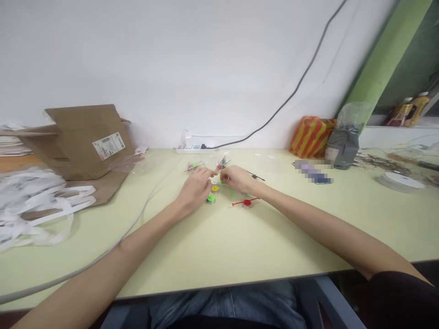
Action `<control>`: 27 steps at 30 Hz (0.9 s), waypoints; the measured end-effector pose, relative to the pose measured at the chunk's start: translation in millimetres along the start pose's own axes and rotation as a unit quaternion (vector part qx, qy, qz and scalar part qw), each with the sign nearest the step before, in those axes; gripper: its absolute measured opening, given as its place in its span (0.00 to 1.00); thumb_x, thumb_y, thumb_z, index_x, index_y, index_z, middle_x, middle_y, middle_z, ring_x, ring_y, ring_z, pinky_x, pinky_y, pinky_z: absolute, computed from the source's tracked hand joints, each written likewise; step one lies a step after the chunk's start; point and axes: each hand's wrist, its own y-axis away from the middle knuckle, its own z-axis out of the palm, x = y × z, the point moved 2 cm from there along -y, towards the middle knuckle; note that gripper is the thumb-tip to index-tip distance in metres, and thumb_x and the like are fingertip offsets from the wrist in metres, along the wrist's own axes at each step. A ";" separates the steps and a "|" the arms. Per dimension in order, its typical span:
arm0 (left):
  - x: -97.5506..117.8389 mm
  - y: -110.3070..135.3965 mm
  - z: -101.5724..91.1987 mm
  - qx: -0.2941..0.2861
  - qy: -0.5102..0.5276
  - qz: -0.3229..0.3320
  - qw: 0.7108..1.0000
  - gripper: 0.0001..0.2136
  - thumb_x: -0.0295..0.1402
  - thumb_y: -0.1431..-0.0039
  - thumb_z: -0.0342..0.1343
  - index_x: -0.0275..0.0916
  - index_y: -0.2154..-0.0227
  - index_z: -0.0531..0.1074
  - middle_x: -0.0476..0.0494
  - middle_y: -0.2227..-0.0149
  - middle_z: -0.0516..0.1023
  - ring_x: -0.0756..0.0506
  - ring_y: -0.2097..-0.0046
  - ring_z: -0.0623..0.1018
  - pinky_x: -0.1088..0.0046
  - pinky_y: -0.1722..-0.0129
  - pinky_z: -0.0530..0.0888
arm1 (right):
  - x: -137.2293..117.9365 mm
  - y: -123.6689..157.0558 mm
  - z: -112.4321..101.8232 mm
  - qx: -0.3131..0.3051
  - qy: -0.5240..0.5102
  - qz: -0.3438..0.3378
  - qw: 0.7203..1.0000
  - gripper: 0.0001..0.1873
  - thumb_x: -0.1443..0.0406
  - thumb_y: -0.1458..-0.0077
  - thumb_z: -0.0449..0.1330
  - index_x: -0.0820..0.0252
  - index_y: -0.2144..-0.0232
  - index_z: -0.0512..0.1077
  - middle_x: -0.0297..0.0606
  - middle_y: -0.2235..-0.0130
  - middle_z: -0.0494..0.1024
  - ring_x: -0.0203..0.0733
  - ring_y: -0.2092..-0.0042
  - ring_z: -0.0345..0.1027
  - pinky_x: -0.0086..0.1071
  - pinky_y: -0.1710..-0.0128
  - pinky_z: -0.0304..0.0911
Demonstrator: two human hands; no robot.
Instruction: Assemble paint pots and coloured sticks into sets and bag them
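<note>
the left hand (196,187) and the right hand (236,179) are held just in from the back edge of the worktop (219,249), near its middle, with the fingertips brought close together. the fingers of both hands are drawn together rather than spread, but whether anything small is pinched between them cannot be told. a clear spool with a yellow top (215,188) is seen just beneath the fingertips, between the hands. a spool with a green top (210,199) lies just beside the left hand, and a spool with red arms (246,203) lies near the right hand, in front of it. a bunch of thin coloured sticks (195,167) lies just behind the left hand, and a black stick (255,176) lies just beyond the right hand.

a flattened cardboard box (78,141) and white paper strips (30,205) are placed towards the left edge. a power strip (194,148) sits at the back edge, and an orange-and-yellow striped bag (311,137) and a grey pouch (343,148) stand further right.
</note>
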 end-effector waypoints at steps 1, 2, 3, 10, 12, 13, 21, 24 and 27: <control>0.7 0.0 -0.1 0.005 0.014 -0.004 1.000 0.14 0.24 0.35 0.45 0.39 0.53 0.72 0.41 0.54 0.78 0.40 0.48 0.73 0.57 0.45 0.68 | 0.7 0.8 -0.5 0.001 -0.008 -0.003 1.000 0.06 0.74 0.44 0.59 0.61 0.69 0.76 0.38 0.66 0.79 0.38 0.65 0.68 0.29 0.65 0.55; 1.7 -0.2 -0.2 0.010 0.032 -0.013 0.999 0.13 0.26 0.35 0.45 0.39 0.53 0.72 0.40 0.54 0.78 0.40 0.48 0.73 0.57 0.45 0.69 | 1.0 2.9 -2.5 0.005 -0.020 -0.004 1.000 0.07 0.75 0.45 0.59 0.61 0.70 0.75 0.37 0.67 0.79 0.38 0.65 0.68 0.29 0.65 0.55; 3.0 -0.6 -0.4 0.014 0.058 -0.027 0.998 0.12 0.29 0.34 0.47 0.39 0.53 0.73 0.40 0.53 0.78 0.39 0.48 0.74 0.57 0.45 0.69 | 0.8 6.1 -5.8 0.014 -0.037 -0.003 0.999 0.07 0.74 0.45 0.60 0.61 0.71 0.75 0.37 0.67 0.79 0.38 0.65 0.68 0.29 0.65 0.56; 18.7 -5.0 3.9 -0.038 0.419 -0.165 0.892 0.27 0.47 0.39 0.58 0.36 0.42 0.68 0.33 0.50 0.79 0.39 0.52 0.81 0.68 0.62 0.76 | -16.9 38.0 -33.8 0.146 -0.184 -0.024 0.972 0.04 0.66 0.42 0.62 0.61 0.67 0.75 0.36 0.67 0.79 0.37 0.66 0.68 0.31 0.64 0.60; 21.5 -4.3 6.2 -0.060 0.453 -0.175 0.872 0.28 0.49 0.41 0.60 0.35 0.45 0.71 0.33 0.55 0.82 0.38 0.56 0.82 0.69 0.67 0.75 | -22.5 43.1 -33.6 0.160 -0.202 -0.028 0.966 0.04 0.66 0.41 0.61 0.61 0.67 0.75 0.36 0.67 0.79 0.37 0.66 0.68 0.31 0.64 0.60; 21.6 -3.7 7.0 -0.061 0.460 -0.179 0.868 0.27 0.50 0.43 0.62 0.35 0.47 0.73 0.34 0.57 0.82 0.38 0.58 0.83 0.69 0.68 0.75 | -24.0 44.3 -32.1 0.160 -0.212 -0.030 0.964 0.04 0.65 0.41 0.61 0.61 0.67 0.75 0.36 0.67 0.79 0.37 0.65 0.69 0.31 0.65 0.60; 13.1 -2.9 3.2 0.040 0.462 -0.228 0.856 0.24 0.47 0.51 0.69 0.35 0.57 0.75 0.39 0.64 0.81 0.42 0.64 0.82 0.70 0.69 0.76 | -4.9 41.9 -22.7 0.101 -0.074 -0.047 0.991 0.06 0.70 0.40 0.61 0.61 0.62 0.78 0.42 0.59 0.79 0.44 0.56 0.69 0.37 0.55 0.60; 12.1 -3.5 1.9 0.063 0.457 -0.241 0.854 0.23 0.45 0.53 0.71 0.36 0.59 0.75 0.42 0.65 0.79 0.44 0.65 0.81 0.73 0.69 0.75 | 0.3 40.8 -18.3 0.035 0.081 -0.052 0.995 0.07 0.73 0.42 0.61 0.62 0.67 0.79 0.46 0.60 0.77 0.48 0.54 0.65 0.38 0.56 0.56; 11.9 -3.6 1.5 0.081 0.450 -0.253 0.853 0.23 0.44 0.55 0.72 0.36 0.60 0.75 0.45 0.67 0.78 0.46 0.66 0.80 0.74 0.69 0.74 | -1.1 39.2 -14.1 0.005 0.133 -0.059 0.989 0.08 0.73 0.42 0.61 0.62 0.69 0.79 0.46 0.61 0.76 0.49 0.55 0.62 0.38 0.58 0.54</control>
